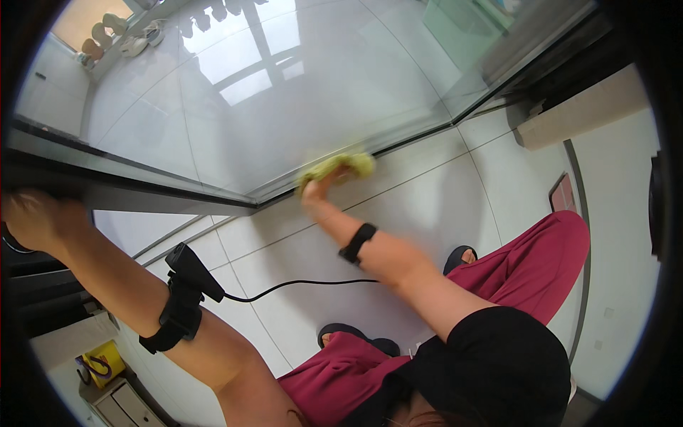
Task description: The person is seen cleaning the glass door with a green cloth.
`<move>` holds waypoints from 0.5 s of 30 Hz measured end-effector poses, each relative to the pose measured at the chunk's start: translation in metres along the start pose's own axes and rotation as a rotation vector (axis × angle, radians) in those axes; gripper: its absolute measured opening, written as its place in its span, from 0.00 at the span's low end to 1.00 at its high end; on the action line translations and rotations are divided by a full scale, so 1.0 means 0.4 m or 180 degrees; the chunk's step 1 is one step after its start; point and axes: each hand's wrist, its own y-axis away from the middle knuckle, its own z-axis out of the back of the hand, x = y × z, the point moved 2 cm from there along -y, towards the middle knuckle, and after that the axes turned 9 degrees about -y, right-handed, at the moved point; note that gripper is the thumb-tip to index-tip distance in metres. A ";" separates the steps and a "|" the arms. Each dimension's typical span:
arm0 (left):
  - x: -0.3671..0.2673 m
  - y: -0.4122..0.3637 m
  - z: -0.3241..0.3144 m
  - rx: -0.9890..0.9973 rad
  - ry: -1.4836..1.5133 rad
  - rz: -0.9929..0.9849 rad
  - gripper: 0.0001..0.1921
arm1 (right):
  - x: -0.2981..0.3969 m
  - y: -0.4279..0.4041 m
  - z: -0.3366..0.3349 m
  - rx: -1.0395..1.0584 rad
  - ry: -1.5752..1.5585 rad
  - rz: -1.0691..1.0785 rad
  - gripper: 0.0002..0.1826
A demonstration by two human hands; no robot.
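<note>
A yellow-green cloth [341, 164] is bunched in my right hand [320, 189], which presses it near the lower edge of a glass panel [256, 123]; both are blurred. My left hand [40, 221] is at the far left, against the dark frame [160, 195] of a door or partition; the fingers are blurred and partly lost in shadow, so their grip is unclear. A black strap [358, 244] circles my right forearm. Around my left forearm a black strap holds a black device [192, 272] with a cable [299, 282].
Behind the glass, shoes [133, 45] stand along a ledge and a pale green translucent container [464, 37] is at upper right. A yellow bag [104, 363] rests on a small cabinet [128, 405] at lower left. Black slippers [459, 259] are on my feet on the tiled floor [373, 299].
</note>
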 end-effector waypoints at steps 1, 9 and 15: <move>0.001 -0.003 -0.019 -0.0057 0.0025 0.0016 0.34 | -0.023 0.036 -0.035 0.0075 -0.0358 -0.0162 0.37; 0.133 -0.097 0.102 -0.0664 -0.0909 -0.0004 0.18 | 0.150 0.249 -0.201 -0.0814 -0.2960 -0.4064 0.28; 0.167 -0.138 0.132 -0.0625 -0.1159 -0.0967 0.13 | 0.205 -0.092 -0.011 -0.0677 -0.2829 -0.3473 0.24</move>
